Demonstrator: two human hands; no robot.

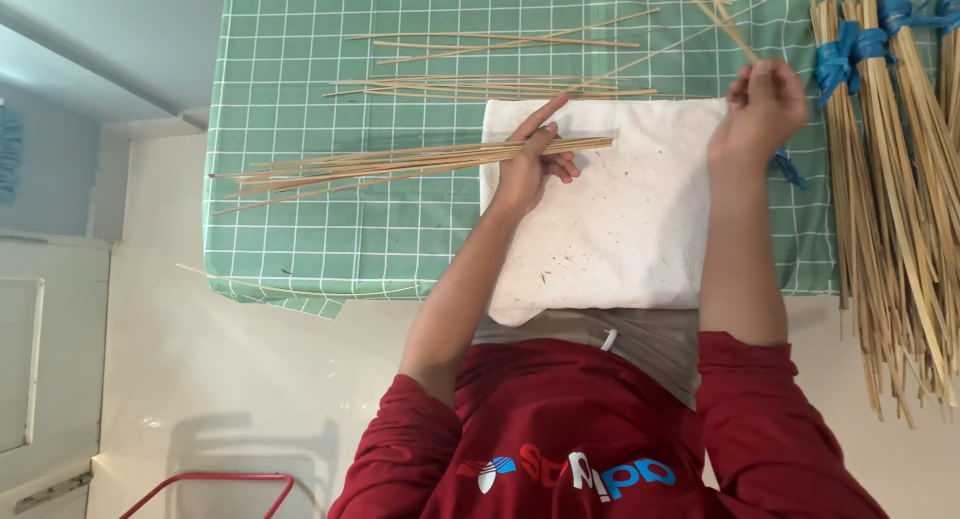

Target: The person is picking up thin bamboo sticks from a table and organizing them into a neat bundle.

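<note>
Red sleeves, pushed up the forearms, frame the bottom of the view; the person leans over a white cloth pad [620,229] laid on the counter [290,179], which wears a green checked cover. The two hands work well apart.

The left hand [535,164] is closed around a bundle of thin bamboo strips [400,164], gripped near its right end over the pad's left edge, forefinger stretched out along the top. The bundle lies almost level and fans out toward the left across the green cover. To keep this neat, I judge the grip should stay near the even ends so they remain flush, with the forefinger pressing the strips flat rather than letting them cross.

The right hand [762,109] is pinched shut on a single strip [715,14], which slants up and away toward the far edge. Best to hold it by one end and lay it in parallel with the bundle, not across it.

Farther off, loose strips [490,64] lie scattered on the cover beyond the pad. At the right, large bound sheaves [890,199] tied with blue tape [850,49] run down past the counter's near edge.
</note>
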